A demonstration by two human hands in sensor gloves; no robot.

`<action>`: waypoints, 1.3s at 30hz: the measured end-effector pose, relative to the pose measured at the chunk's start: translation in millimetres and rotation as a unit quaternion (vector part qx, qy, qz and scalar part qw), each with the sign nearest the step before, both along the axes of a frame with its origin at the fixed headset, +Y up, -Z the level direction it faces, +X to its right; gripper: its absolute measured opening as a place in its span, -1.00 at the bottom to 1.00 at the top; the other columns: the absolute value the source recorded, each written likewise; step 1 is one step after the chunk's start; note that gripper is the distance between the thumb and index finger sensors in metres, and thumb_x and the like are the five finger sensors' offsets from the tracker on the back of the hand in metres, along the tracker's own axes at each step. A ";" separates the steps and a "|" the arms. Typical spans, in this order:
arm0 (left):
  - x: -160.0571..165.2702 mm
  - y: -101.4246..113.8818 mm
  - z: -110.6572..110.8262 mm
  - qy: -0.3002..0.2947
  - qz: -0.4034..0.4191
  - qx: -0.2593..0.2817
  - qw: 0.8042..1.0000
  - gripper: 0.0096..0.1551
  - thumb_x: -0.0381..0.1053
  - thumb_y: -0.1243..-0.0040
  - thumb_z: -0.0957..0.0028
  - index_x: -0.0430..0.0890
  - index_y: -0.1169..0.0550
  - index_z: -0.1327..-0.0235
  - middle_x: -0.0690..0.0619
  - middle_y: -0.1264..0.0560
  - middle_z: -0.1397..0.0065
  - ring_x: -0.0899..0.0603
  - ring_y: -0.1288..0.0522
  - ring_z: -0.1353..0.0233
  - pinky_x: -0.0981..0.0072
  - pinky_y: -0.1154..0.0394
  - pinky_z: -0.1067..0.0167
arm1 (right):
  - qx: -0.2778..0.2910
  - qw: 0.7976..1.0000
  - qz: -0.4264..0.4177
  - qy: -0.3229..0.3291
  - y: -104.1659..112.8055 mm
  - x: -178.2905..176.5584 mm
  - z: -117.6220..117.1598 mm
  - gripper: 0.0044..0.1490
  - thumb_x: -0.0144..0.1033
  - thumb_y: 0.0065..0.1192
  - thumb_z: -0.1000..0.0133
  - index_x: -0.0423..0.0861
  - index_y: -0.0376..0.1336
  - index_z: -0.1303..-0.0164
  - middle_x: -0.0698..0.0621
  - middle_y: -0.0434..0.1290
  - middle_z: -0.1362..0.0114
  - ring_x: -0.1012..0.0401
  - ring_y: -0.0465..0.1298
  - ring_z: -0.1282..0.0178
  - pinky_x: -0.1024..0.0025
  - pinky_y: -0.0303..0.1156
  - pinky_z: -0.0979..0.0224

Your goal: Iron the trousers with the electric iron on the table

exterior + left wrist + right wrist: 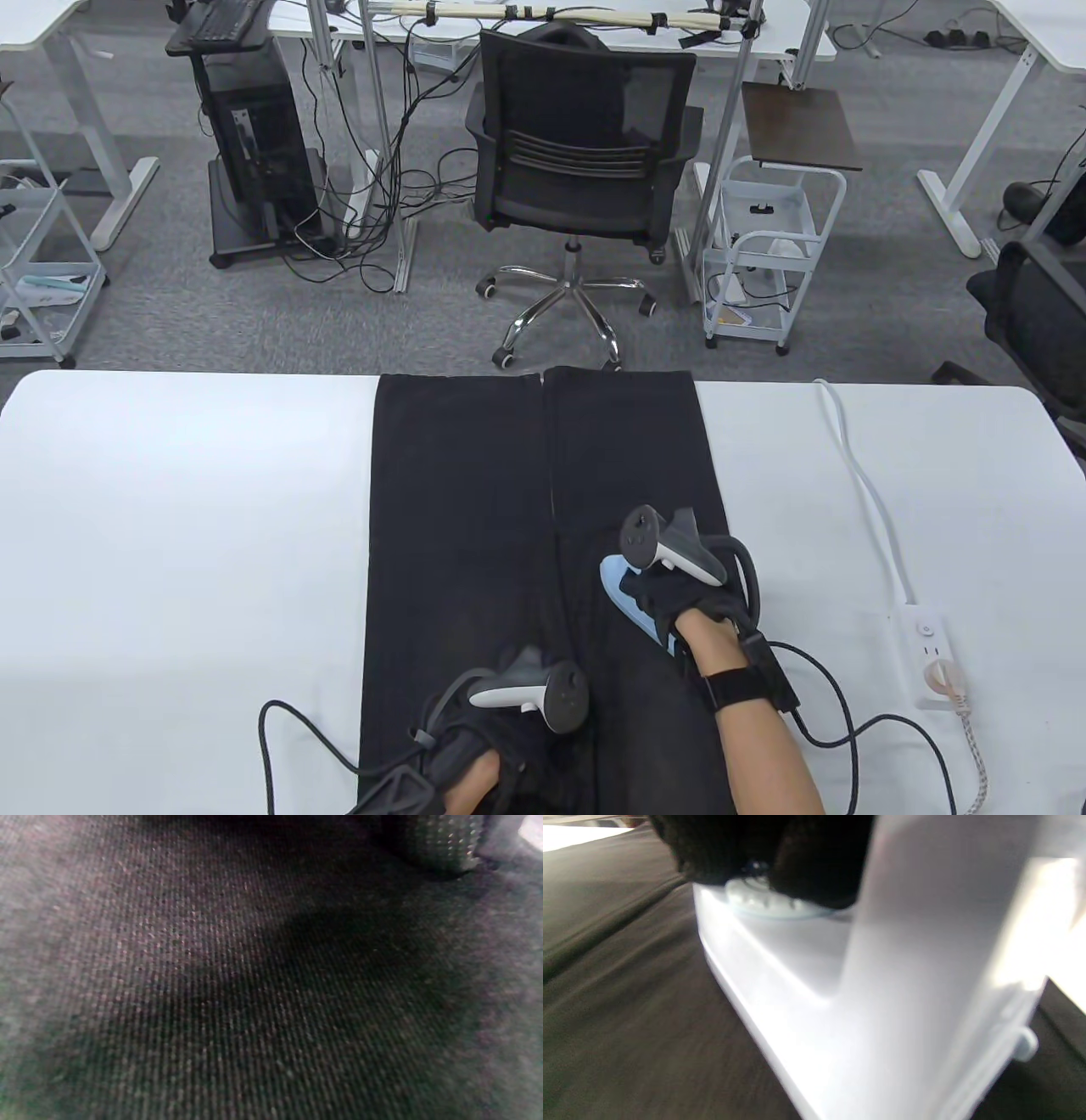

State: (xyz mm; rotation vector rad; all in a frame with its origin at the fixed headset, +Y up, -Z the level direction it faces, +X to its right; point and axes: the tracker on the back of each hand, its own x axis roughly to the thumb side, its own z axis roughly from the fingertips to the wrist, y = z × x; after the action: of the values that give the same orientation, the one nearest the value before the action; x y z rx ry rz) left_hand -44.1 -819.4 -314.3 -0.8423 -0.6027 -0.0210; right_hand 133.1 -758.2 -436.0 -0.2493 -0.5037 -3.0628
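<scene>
Black trousers point(475, 509) lie flat down the middle of the white table point(170, 526), legs pointing away. My right hand point(679, 598) grips the handle of the light blue and white electric iron point(624, 594), which sits sole-down on the right trouser leg. In the right wrist view the iron body point(840, 993) fills the frame, with my gloved fingers point(780, 853) over its dial and dark cloth point(619, 984) beside it. My left hand point(501, 739) rests flat on the trousers near the waist. The left wrist view shows only close dark fabric point(237, 984).
A white power strip point(933, 654) lies at the table's right, its white cord point(857, 475) running to the far edge. Black glove cables point(288, 747) trail off the near edge. A black office chair point(585, 161) and a white cart point(768, 255) stand beyond the table.
</scene>
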 end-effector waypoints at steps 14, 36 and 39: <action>-2.3 -0.1 -0.5 0.003 -0.002 -0.003 1.000 0.47 0.48 -0.14 0.05 0.02 0.55 -0.49 -0.33 0.73 -0.48 -0.70 0.68 -0.38 -0.76 0.39 -0.20 | -0.030 0.986 -0.008 0.162 -3.6 19.0 155.8 -0.26 0.15 0.28 -0.10 -0.21 0.20 -0.16 0.15 0.52 0.18 0.32 0.61 0.34 0.23 0.62 0.11; -0.1 -0.6 -0.8 -0.004 -0.003 -0.004 1.000 0.47 0.46 -0.15 0.04 0.00 0.55 -0.50 -0.36 0.72 -0.47 -0.73 0.67 -0.37 -0.79 0.38 -0.19 | 0.047 0.998 -0.017 -0.044 -0.9 25.6 -24.6 -0.23 0.24 0.31 -0.05 -0.20 0.28 -0.10 0.17 0.55 0.25 0.33 0.63 0.40 0.23 0.65 0.19; 0.1 -0.7 -0.7 -0.004 -0.003 -0.004 1.000 0.47 0.46 -0.15 0.04 -0.01 0.55 -0.50 -0.36 0.72 -0.47 -0.73 0.67 -0.37 -0.79 0.38 -0.19 | 0.045 0.993 -0.018 -0.104 -0.5 28.4 -50.2 -0.23 0.24 0.32 -0.05 -0.20 0.28 -0.10 0.17 0.55 0.25 0.33 0.63 0.40 0.22 0.64 0.18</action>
State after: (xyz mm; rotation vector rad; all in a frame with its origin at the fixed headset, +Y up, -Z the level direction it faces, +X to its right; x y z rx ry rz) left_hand -44.0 -820.1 -315.0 -0.8531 -0.6075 -0.0273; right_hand 161.5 -758.7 -486.2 0.0644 -0.3711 -3.1529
